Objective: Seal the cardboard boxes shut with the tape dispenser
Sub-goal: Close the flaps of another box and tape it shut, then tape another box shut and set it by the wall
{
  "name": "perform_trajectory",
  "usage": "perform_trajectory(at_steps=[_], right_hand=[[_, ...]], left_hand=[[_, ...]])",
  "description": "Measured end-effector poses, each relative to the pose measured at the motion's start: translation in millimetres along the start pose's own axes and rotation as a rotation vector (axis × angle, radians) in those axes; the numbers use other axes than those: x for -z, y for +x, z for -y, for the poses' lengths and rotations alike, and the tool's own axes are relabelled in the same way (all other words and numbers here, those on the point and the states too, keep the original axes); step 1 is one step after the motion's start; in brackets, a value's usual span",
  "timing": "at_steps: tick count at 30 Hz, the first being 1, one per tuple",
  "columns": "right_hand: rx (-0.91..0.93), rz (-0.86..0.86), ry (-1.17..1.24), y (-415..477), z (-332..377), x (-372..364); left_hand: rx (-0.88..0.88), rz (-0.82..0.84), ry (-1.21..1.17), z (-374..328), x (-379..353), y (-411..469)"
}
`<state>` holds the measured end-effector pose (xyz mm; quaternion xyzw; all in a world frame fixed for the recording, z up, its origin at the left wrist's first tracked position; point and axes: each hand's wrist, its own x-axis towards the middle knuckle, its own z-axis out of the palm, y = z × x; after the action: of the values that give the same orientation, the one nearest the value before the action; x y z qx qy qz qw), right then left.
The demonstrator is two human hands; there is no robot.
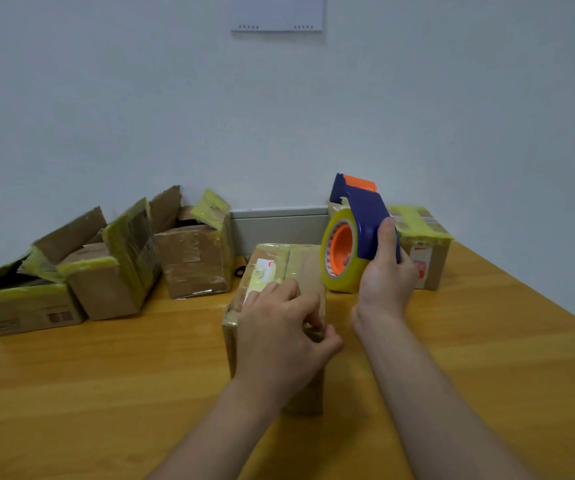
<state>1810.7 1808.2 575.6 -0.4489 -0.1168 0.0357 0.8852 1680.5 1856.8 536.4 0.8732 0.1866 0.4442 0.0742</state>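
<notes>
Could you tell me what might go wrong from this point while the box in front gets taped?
The right hand holds the tape dispenser off the middle box, so tape may twist or stick to itself. The left hand pinches at the box's near edge; those fingers could get taped down. Three boxes at left stand open, easy to knock.
</notes>
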Motion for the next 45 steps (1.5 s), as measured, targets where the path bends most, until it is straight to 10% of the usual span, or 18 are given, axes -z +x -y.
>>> perform_trajectory(at_steps=[8, 14, 45], right_hand=[[0.084, -0.051, -0.034, 0, -6, 44], [0.182, 0.042, -0.169, -17, -29, 56], [0.002, -0.011, -0.324, 16, -124, 71]], left_hand=[[0.019, 0.008, 0.094, 13, 10, -15], [0.372, 0.078, -0.133, 52, 16, -52], [0.338, 0.195, 0.202, 123, -133, 95]])
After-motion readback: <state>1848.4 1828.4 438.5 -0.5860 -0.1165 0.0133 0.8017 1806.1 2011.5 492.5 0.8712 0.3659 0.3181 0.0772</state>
